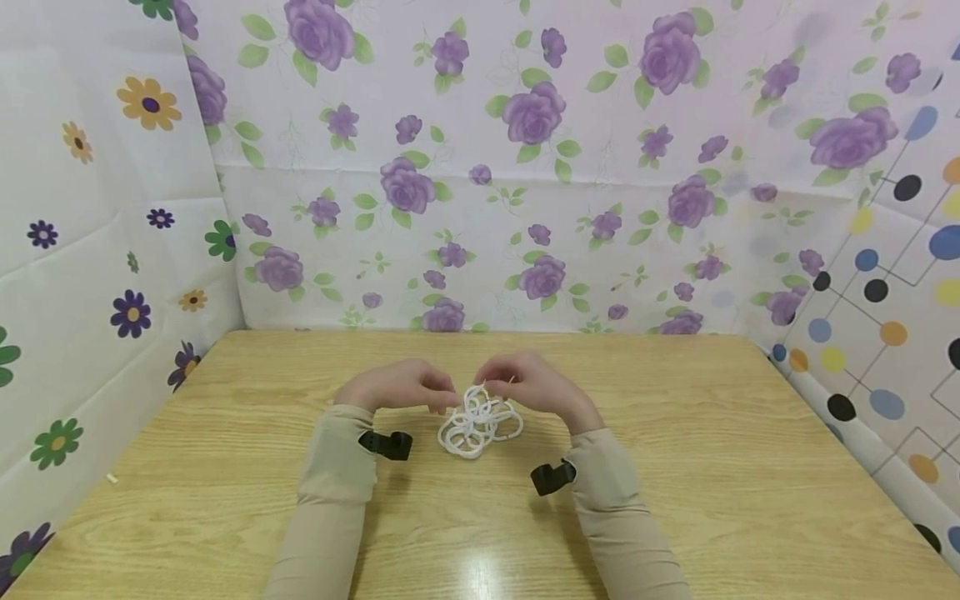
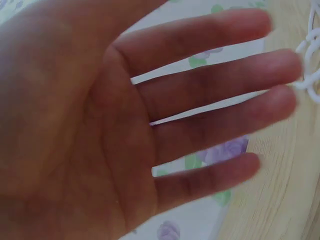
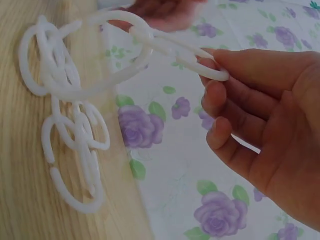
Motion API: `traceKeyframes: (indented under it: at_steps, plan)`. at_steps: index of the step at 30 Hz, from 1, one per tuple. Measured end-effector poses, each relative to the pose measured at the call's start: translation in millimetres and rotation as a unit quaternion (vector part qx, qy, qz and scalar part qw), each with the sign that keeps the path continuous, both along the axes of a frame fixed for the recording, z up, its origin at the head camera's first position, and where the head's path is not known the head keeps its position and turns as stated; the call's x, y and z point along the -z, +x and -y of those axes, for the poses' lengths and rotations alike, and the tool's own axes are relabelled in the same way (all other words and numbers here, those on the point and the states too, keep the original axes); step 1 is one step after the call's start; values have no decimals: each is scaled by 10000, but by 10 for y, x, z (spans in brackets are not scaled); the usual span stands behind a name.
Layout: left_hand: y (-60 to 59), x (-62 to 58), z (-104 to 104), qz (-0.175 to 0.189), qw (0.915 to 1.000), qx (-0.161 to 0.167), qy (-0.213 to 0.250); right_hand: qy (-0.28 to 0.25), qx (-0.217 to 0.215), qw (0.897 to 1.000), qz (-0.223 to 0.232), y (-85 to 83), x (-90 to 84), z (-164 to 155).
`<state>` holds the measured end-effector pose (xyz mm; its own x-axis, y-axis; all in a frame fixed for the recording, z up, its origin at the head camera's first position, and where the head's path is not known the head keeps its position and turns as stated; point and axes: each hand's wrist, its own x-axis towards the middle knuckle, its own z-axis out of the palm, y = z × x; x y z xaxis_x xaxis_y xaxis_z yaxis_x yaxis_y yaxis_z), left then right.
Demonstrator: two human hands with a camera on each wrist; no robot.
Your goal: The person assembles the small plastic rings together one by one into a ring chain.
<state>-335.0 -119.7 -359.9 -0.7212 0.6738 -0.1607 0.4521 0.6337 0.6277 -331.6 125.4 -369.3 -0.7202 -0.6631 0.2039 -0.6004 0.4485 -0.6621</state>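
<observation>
— Three patterned cloths wall in what we see: purple roses behind, flowers on the left, coloured dots on the right. What sits under them?

— We see a wooden table running from the back cloth toward us, with both sleeves lying across its near half.

— And our hands?

— We have them close together near the middle of the table, a little toward its back edge. Our left hand has its fingers straight and spread; the left wrist view shows the palm bare, fingertips just beside the rings.

— The right one?

— Our right hand pinches one ring between thumb and curled fingers, lifted off the wood. That ring links into a larger one.

— Where is the rest?

— We see the tangle of white plastic rings resting on the table between the two hands, just below them, linked as a chain.

— Anything smaller?

— We wear black wrist straps on each sleeve.
</observation>
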Motion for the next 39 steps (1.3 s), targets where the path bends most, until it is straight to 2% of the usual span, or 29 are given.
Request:
traceKeyframes:
  at_steps: [3, 7, 11, 14, 16, 19, 21, 24, 26, 29, 33, 39]
  plan:
    - [7, 2, -44, -88, 9999, 32, 58, -30, -271, 9996, -74, 3, 19, 50]
    - [15, -4, -86, -173, 9996, 92, 201, -210, -380, 9989, -171, 17, 30, 125]
    - [23, -45, -71, -381, 9989, 126, 260, -349, -246, 9991, -21, 6, 54, 156]
    - [32, -92, -4, -579, 9977, -67, 349, -384, 20, 9988, 287, -31, 108, 114]
    - [39, -122, 63, -715, 9957, -290, 509, -102, 213, 9986, 476, -56, 163, 55]
    - [60, -167, 173, -916, 9901, -698, 802, 699, 441, 9937, 760, -83, 250, -55]
    - [77, -202, 236, -1144, 9834, -967, 1023, 1288, 555, 9867, 820, -100, 306, -129]
    - [96, -246, 306, -1576, 9695, -1406, 1240, 1644, 760, 9787, 966, -123, 356, -221]
    - [107, -271, 331, -1869, 9588, -1667, 1340, 1669, 842, 9774, 988, -136, 380, -272]
    - [121, -293, 359, -2114, 9465, -1999, 1399, 1625, 909, 9770, 1042, -144, 393, -323]
    - [140, -309, 401, -2270, 9336, -2347, 1479, 1610, 1014, 9755, 1102, -138, 400, -349]
    - [150, -309, 499, -2457, 9086, -2847, 1816, 1620, 1201, 9740, 1032, -143, 410, -399]
